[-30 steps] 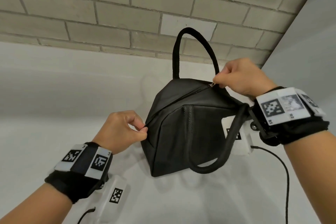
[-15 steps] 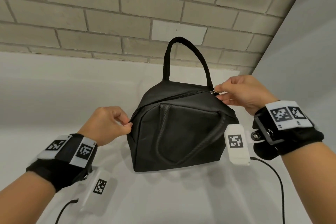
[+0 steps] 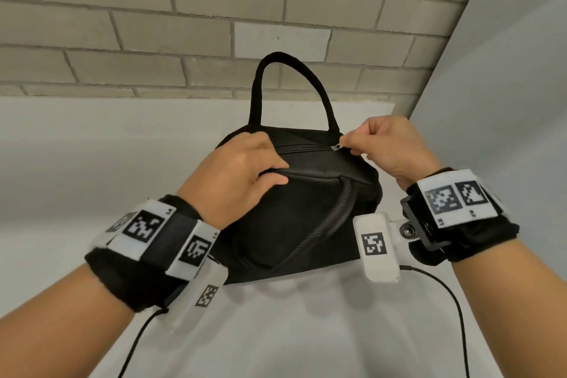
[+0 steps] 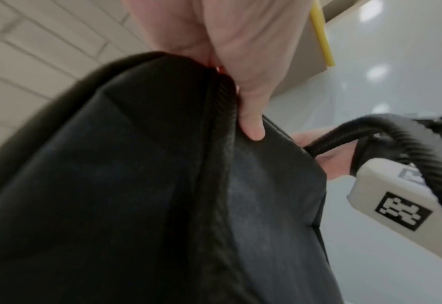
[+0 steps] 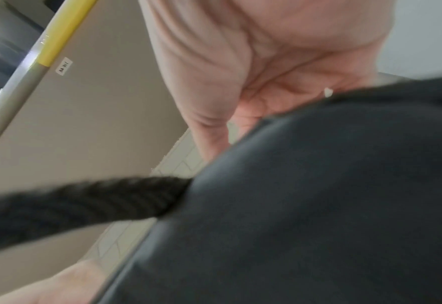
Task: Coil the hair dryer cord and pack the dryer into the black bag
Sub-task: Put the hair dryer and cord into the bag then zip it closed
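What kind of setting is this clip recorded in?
Likely an indoor workspace, not clearly a home: a plain white tabletop against a pale painted brick wall, with a grey partition on the right. Only the black bag sits there.

We see open white counter [image 3: 306,331] before the black bag [image 3: 294,224]. A brick wall [image 3: 214,24] blocks behind. A grey panel [image 3: 506,101] closes the right.

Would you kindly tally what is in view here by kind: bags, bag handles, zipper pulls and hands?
Black bag: 1
Bag handles, one upright and one lying on the near side: 2
Zipper pull: 1
Hands, left hand and right hand: 2
Total: 6
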